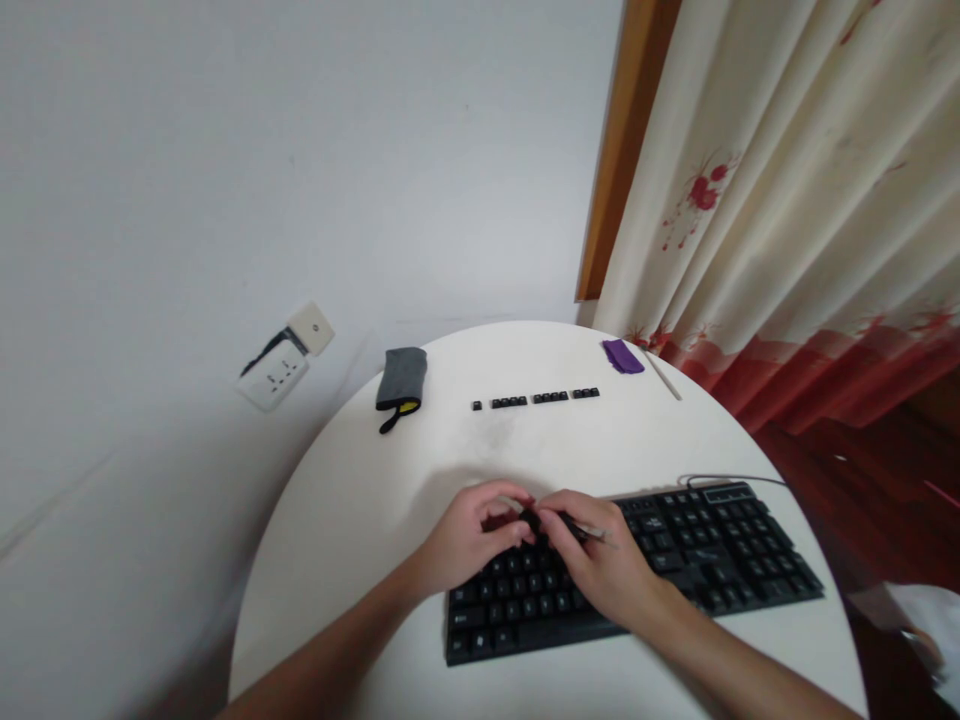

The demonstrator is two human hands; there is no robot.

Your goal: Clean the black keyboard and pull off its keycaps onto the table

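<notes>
The left hand (476, 535) is curled over the far left part of the black keyboard (697, 560), its thumb and fingers bent toward each other with a small gap between them; something small and dark shows at the fingertips, but I cannot tell whether they pinch it. The right hand (600, 555), just to the right, has its thumb and fingers drawn in around a slim tool (600, 538), one end of which sticks out to the right over the back of the hand. The two sets of fingertips meet or nearly meet above the far rows of keys, so the keyboard lies beneath and around both grips, reaching well to the right of the right hand and nearer than the left. Beyond the hands, on the far part of the round white table (352, 540), black keycaps (550, 397) stand in a broken line. Farther to the left lies a folded grey cloth (403, 376), and to the far right a purple cloth (622, 357).
</notes>
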